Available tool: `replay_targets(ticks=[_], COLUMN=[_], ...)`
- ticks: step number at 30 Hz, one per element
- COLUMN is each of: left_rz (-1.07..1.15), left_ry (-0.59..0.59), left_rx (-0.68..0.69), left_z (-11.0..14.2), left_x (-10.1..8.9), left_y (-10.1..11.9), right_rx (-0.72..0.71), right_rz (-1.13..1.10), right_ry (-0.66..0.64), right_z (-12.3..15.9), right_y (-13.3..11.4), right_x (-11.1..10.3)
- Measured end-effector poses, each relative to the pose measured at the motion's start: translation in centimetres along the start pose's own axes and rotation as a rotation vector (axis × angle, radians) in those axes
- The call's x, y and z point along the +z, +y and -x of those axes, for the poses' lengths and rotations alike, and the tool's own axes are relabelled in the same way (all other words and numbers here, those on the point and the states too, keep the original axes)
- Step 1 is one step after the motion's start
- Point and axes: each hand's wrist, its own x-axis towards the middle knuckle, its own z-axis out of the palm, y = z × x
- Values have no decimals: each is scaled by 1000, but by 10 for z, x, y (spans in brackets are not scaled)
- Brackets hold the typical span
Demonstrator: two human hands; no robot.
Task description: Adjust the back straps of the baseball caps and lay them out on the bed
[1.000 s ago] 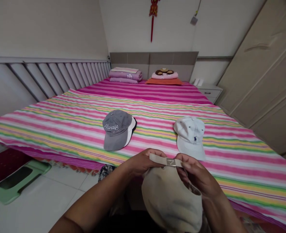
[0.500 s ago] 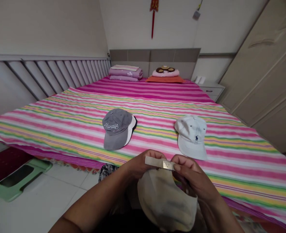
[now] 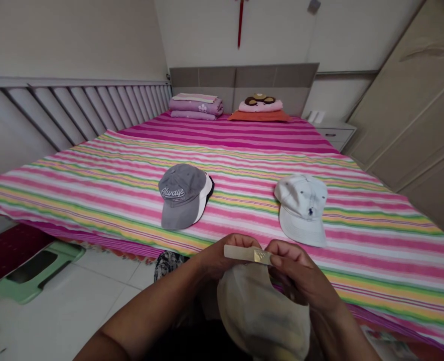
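A beige cap [image 3: 263, 311] hangs between my hands over the near edge of the bed, its back strap uppermost. My left hand [image 3: 233, 253] is closed on the strap's left part, fingers curled behind it. With thumb and fingers, my right hand [image 3: 291, 263] pinches the strap beside its metal buckle [image 3: 261, 256]. On the bed beyond, to the left, lies a grey cap [image 3: 182, 195] with "Always" lettering, a white and a dark cap edge showing behind it. A white cap [image 3: 302, 208] with a small dark emblem rests on the right.
The bed has a striped sheet [image 3: 131, 185], with folded purple bedding [image 3: 195, 107] and a pink pillow stack [image 3: 261, 106] by the headboard [image 3: 214, 77]. A green stool [image 3: 37, 273] stands on the tiled floor at left. A nightstand [image 3: 334, 134] and wardrobe [image 3: 406, 115] are at right.
The view has tilted slightly downward. Both hands keep their hold on the beige cap's strap, with hardly any movement. The caps on the bed lie as before.
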Motion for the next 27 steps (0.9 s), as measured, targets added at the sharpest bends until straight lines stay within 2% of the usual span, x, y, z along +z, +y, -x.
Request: replay_targets(ticks=[7, 11, 17, 20, 22, 25, 27], left_rz=[1, 6, 120, 147, 183, 244, 270], left_ry=[55, 138, 204, 252, 280, 335, 351], left_rx=[77, 164, 242, 288, 318, 364, 378], left_z=[0, 0, 2, 4, 6, 8, 10], left_x=[3, 4, -11, -17, -20, -26, -32], left_y=[-3, -3, 0, 5, 9, 15, 20], right_rx=[-14, -46, -216, -237, -152, 102, 170], right_rz=[10, 8, -336, -403, -373, -296, -292], right_ry=[-3, 20, 216, 310, 272, 64, -26], right_z=[-2, -4, -18, -25, -27, -27, -28], right_y=[0, 4, 2, 5, 11, 24, 30], right_x=[3, 1, -10, -23, -32, -37, -33])
